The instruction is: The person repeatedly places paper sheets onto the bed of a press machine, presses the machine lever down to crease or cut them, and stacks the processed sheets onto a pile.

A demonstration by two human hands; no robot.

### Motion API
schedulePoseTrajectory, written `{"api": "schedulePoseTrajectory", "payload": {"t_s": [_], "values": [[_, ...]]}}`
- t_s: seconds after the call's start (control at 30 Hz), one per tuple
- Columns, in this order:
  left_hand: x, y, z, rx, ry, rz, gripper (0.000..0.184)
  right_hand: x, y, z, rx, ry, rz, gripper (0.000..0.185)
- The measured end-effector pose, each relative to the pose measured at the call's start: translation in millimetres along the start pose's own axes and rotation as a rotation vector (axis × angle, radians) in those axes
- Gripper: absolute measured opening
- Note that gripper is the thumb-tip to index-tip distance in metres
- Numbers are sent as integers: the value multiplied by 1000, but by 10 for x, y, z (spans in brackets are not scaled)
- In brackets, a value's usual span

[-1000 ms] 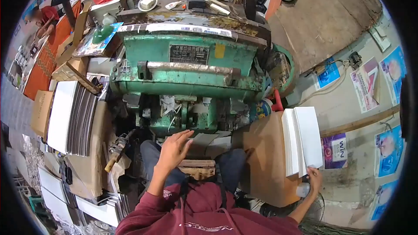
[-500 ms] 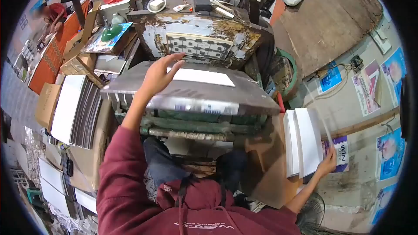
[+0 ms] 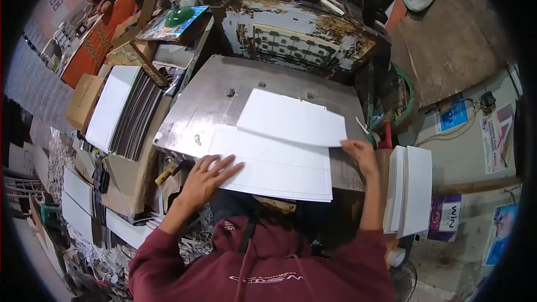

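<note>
Wide across our view, the machine [image 3: 229,8] stands with its steel plate [image 3: 193,98] lying open below the upright bed [image 3: 363,50]; should the two close while our fingers reach over the plate, we judge a crushed hand the gravest danger. At our left, the fanned left stack [image 3: 114,100] could slide if an elbow brushes it; beyond our right arm, the right stack [image 3: 418,190] sits with uneven layers that a sleeve could catch. On the plate, the lower sheet [image 3: 263,174] juts past the near edge, where its own weight could tip it toward our lap once unpinned. Partly over its far side lies the upper sheet [image 3: 291,116], which might drag the lower one askew if their edges snag. Our left hand [image 3: 206,182] rests with fingers spread on the lower sheet's near left side; too light a press could let it skid. Our right hand [image 3: 362,155] pinches the upper sheet's near right corner between thumb and fingers, a small hold that could bend the corner or slip.
</note>
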State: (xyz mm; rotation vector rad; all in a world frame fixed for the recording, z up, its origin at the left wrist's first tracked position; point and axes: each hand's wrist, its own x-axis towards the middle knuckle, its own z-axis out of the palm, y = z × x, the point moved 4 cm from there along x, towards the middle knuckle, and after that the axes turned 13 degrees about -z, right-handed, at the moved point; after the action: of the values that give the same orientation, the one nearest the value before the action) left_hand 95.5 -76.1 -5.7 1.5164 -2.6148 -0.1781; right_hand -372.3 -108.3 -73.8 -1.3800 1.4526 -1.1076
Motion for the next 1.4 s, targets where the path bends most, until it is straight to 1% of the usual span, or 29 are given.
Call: {"api": "schedulePoseTrajectory", "payload": {"t_s": [0.1,0.17,0.23,0.3,0.33,0.37,0.4,0.43,0.53,0.57,0.6,0.67,0.7,0.73,0.77,0.8,0.87,0.93,0.97,1.0,1.03,1.07,1.1,1.17,1.2,1.27,1.3,1.33,1.4], "values": [[-202,-218,-372,-5,103,-155,75,518,-230,319,37,-83,-27,30],[-305,-475,-605,44,216,-269,76,933,-99,333,-272,-211,-114,44],[-349,-634,-993,182,378,-448,78,1185,-375,252,-617,-96,-152,70],[-449,-1009,-1251,343,565,-618,78,1369,-469,120,-1127,56,-281,94],[-468,-1166,-1378,372,675,-685,79,1482,-521,35,-1081,82,-194,103],[-506,-1367,-1478,438,779,-723,76,1603,-531,-93,-948,250,-457,99],[-559,-1673,-1509,500,798,-800,72,1399,-1088,-72,-701,238,-180,89],[-613,-1999,-1483,519,811,-874,69,1310,-1163,-130,-498,409,-450,74],[-783,-3084,-1150,618,784,-999,65,752,-1508,-248,-450,518,-535,54],[-796,-3346,-976,571,728,-990,68,525,-1551,-271,-523,528,-452,47],[-830,-3595,-765,532,634,-981,69,309,-1488,-358,-675,532,-325,43],[-974,-4265,-188,426,475,-982,70,-92,-1098,-623,-750,543,-372,43],[-1011,-4336,-127,422,469,-980,70,-330,-846,-843,-957,553,-289,46],[-1059,-4370,-24,417,429,-972,70,-628,-533,-1110,-947,575,-97,48],[-1070,-4365,73,409,390,-962,70,-973,-122,-1488,-1089,606,-75,47],[-1076,-4311,54,404,422,-935,68,-1353,-171,-1556,-1094,690,80,52],[-1115,-4217,54,430,536,-948,73,-2214,125,-1975,-1372,800,302,69],[-1182,-4485,133,424,447,-973,67,-2599,-337,-1783,-1352,640,985,67],[-1201,-4579,200,412,364,-1001,63,-2804,-243,-1765,-1351,638,991,67],[-1112,-4478,136,409,361,-995,63,-3037,-114,-1753,-1359,584,793,62],[-1013,-4289,-11,283,262,-1193,65,-3144,-44,-1742,-1359,528,597,58],[-946,-4141,-128,156,159,-1382,70,-3182,23,-1751,-1357,534,606,58],[-896,-4070,-198,165,123,-1384,89,-3237,65,-1729,-1351,563,508,54],[-766,-4072,-159,226,202,-1338,90,-3300,49,-1604,-1367,654,369,46],[-655,-4044,-175,275,284,-1308,91,-3282,34,-1581,-1362,671,393,46],[-359,-3890,-151,297,276,-1218,87,-3325,-9,-1544,-1258,706,335,45],[-180,-3742,-142,297,286,-1085,83,-3429,108,-1670,-1134,802,195,36],[19,-3569,-141,293,298,-956,80,-3501,86,-1790,-1139,823,208,36],[428,-3260,-127,262,361,-747,69,-3559,112,-2024,-900,734,299,27]]}}
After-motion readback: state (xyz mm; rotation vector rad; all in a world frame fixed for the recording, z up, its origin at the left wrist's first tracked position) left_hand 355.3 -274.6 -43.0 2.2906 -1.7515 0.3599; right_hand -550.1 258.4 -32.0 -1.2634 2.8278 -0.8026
